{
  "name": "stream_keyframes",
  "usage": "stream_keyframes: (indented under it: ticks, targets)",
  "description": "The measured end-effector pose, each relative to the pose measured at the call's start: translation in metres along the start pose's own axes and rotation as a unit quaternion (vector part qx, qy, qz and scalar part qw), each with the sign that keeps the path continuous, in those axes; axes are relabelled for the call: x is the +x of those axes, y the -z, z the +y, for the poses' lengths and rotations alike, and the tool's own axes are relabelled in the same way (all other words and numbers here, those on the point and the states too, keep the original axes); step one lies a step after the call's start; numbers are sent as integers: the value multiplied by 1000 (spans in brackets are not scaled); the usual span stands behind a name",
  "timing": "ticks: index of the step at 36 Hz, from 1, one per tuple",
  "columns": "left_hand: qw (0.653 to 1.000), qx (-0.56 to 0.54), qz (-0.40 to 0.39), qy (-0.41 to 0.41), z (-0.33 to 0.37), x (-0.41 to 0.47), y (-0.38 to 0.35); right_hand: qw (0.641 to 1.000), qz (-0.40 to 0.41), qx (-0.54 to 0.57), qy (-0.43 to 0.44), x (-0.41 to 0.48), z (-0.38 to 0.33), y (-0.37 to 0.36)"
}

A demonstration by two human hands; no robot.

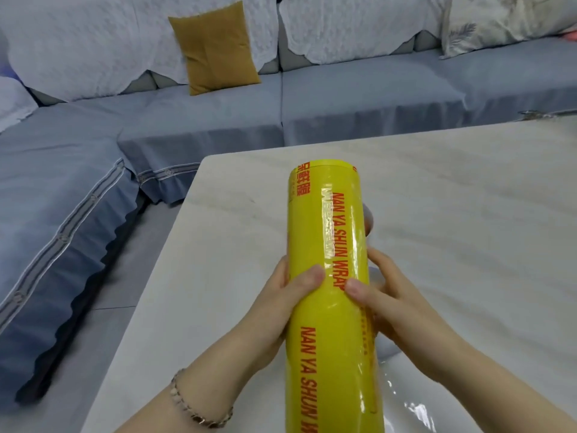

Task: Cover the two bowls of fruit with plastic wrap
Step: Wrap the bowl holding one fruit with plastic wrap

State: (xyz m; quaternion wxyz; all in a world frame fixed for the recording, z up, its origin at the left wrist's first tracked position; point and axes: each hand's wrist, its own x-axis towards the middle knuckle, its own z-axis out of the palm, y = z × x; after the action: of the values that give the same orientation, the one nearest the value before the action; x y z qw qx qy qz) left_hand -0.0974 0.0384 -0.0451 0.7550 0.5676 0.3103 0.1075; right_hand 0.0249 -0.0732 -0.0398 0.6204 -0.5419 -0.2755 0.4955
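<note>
Yellow and long, the roll of plastic wrap [331, 276] fills the lower middle of the view, running lengthwise away from the person with its near end cut off by the bottom edge and its far end raised over the bench [452, 214]. Red lettering runs along it. Left hand [281, 295] clasps the roll from its own side, thumb laid across the top and the other fingers hidden behind the yellow surface. Right hand [387, 295] clasps it from the opposite side, thumb on top almost meeting the left thumb, fingers curled around the far flank. A beaded bracelet [193, 404] circles the left wrist. Below the right forearm, a glossy loose sheet of clear film [415, 407] lies on the pale marbled bench. Beyond both hands, past the bench edge, stands a blue-grey sofa [218, 120] with white lace covers, and a mustard cushion [215, 48] leans against its back. No bowls of fruit are in view.
</note>
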Motion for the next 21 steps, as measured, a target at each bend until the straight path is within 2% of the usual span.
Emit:
stream_keyframes:
  ticks: [3, 5, 7, 9, 12, 16, 21]
  targets:
    - [999, -30, -1, 19, -8, 0, -6, 999, -5, -32, -15, -3, -4, 2]
    - [998, -49, 0, 44, -10, 1, -9, 995, 12, -93, -22, -3, -6, 3]
    - [998, -50, 3, 49, -9, 1, -10, 979, 65, -195, 6, 0, -5, 6]
    - [999, -15, 21, 33, -8, 2, -8, 945, 142, -290, 50, 4, -5, 12]
    - [998, 41, 40, 3, -5, 0, -5, 934, 225, -251, 118, 8, -15, 21]
    - [996, 70, 47, 5, -3, -7, -3, 941, 219, -187, 175, 13, -28, 21]
    - [994, 85, 64, 4, -4, -13, -5, 942, 234, -166, 174, 18, -22, 16]
